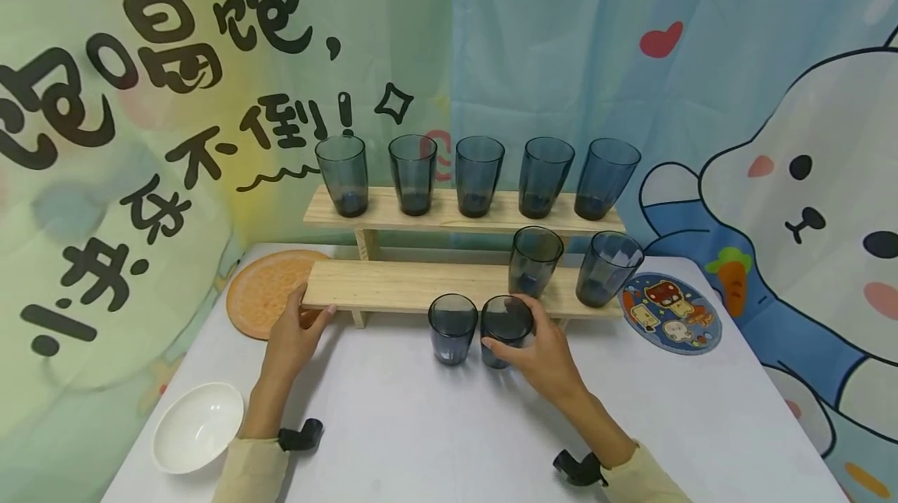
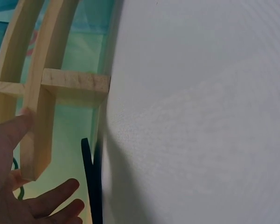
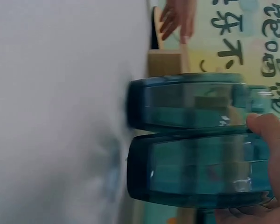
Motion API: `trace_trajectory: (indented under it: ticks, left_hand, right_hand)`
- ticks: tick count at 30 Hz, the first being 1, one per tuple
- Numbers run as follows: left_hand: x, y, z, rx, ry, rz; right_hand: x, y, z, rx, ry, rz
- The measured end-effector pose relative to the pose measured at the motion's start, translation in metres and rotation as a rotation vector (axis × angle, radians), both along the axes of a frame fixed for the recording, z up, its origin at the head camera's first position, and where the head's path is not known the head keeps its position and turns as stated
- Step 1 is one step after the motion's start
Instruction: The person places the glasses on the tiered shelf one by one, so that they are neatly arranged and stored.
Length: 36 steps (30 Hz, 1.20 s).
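My right hand [image 1: 554, 363] grips a blue-grey drinking glass [image 1: 500, 316] low in front of the two-tier wooden shelf [image 1: 407, 285], thumb on its near side. Just left of it, a second glass [image 1: 451, 331] stands upright; in the right wrist view this neighbouring glass [image 3: 177, 102] sits close against the held glass [image 3: 191, 172]. At the shelf's left end, my left hand [image 1: 289, 343] pinches the lower board, thumb [image 2: 23, 120] on its front edge, with other fingers spread past the end. Two glasses stand on the lower tier's right, including one tumbler [image 1: 609, 269] at the end.
Several matching glasses [image 1: 480, 175] line the upper tier [image 1: 379, 207]. An orange round mat [image 1: 263, 296] lies behind my left hand, a blue patterned mat [image 1: 673, 314] by the shelf's right end. A white bowl [image 1: 198, 426] sits at the table's left edge. A printed curtain [image 1: 519, 35] hangs behind.
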<state>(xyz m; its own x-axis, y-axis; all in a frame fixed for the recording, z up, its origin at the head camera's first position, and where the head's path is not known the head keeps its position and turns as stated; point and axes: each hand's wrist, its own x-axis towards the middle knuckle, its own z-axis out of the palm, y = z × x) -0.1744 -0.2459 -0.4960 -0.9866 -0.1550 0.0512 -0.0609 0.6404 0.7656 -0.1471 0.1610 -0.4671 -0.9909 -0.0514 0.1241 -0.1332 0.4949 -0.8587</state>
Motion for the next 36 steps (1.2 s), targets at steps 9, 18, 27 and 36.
trace_trajectory:
  ticks: [9, 18, 27, 36]
  left_hand:
    - [-0.001, 0.0, 0.001, -0.013, 0.005, 0.003]
    - [-0.001, -0.001, 0.0, -0.02, 0.001, 0.003]
    - [0.001, -0.001, 0.0, -0.01, -0.014, 0.006]
    - [-0.001, 0.0, 0.0, -0.005, -0.007, 0.004]
  right_hand:
    - [0.01, 0.003, 0.049, 0.001, 0.039, 0.003]
    - [0.0, -0.005, 0.098, -0.06, 0.163, 0.044]
    - [-0.044, -0.03, 0.102, -0.093, 0.183, 0.061]
    - [-0.071, -0.05, 0.086, -0.116, 0.133, 0.052]
